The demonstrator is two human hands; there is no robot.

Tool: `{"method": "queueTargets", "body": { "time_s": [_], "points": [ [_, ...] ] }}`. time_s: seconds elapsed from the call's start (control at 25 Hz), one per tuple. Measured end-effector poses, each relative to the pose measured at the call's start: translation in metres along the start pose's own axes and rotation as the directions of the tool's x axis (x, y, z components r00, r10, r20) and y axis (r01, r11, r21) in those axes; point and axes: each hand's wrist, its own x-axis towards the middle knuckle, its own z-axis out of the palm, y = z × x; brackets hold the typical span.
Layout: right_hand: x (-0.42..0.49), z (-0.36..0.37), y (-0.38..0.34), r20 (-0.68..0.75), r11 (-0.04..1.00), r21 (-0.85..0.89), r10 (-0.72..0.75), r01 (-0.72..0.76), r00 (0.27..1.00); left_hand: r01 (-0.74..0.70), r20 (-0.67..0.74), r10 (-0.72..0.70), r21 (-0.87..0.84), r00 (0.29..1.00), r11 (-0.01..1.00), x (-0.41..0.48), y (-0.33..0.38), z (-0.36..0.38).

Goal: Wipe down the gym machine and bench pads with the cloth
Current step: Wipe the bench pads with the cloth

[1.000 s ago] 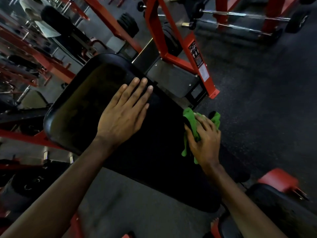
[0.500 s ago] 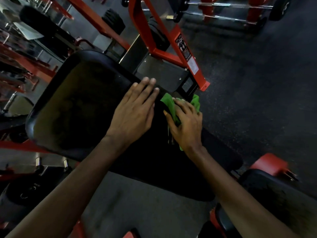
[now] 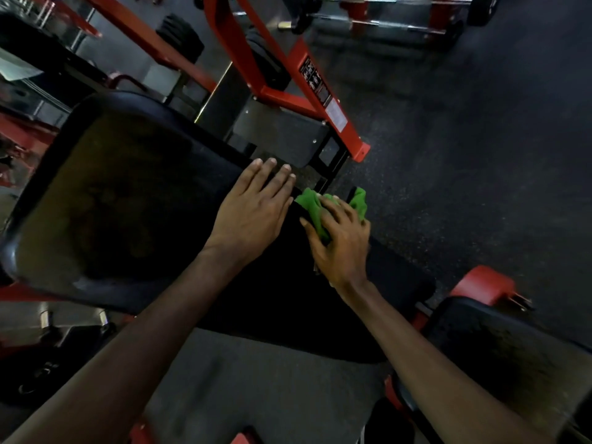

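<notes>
A green cloth (image 3: 310, 205) lies bunched on a long black pad (image 3: 128, 203), at the pad's far edge and about midway along it. The person's right hand (image 3: 339, 248) covers it, fingers curled over the folds and thumb hooked round the near side, gripping and pressing it down. Part of the cloth spills over the pad's far edge. The left hand (image 3: 253, 216) rests flat and open on the pad just beside the cloth, on the side toward the pad's wide end, fingertips reaching past the far edge. The pad's long axis runs from that wide end down to a narrow end on the right hand's side, so the largest bare stretch lies beyond the left hand, probably the next ground to wipe. A second ago a clear gap of pad separated the hands; the cloth has since slid toward the left hand and nearly touches it. Beyond the pad's far edge stands a red frame (image 3: 298, 75).
</notes>
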Motion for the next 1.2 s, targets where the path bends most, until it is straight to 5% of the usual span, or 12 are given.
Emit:
{"method": "queueTargets", "body": {
  "time_s": [0.16,0.44,0.8,1.2],
  "points": [
    [-0.020,0.003,0.030,0.011,0.998,-0.016,0.054,-0.054,0.998,-0.013,0.007,0.013,0.027,1.000,1.000,-0.001,0.002,-0.001],
    [-0.058,-0.002,0.085,0.016,0.909,0.056,0.412,-0.412,0.911,-0.023,0.034,0.022,0.032,0.999,0.999,-0.001,0.001,-0.002],
    [-0.023,0.006,0.030,-0.017,0.981,0.051,0.186,-0.185,0.982,-0.060,0.139,0.060,-0.005,0.988,0.998,0.010,0.031,0.008],
    [-0.079,0.011,0.126,-0.061,0.858,0.124,0.508,-0.498,0.859,-0.105,0.103,0.104,0.007,0.989,0.994,0.009,0.039,0.018]
  ]
}}
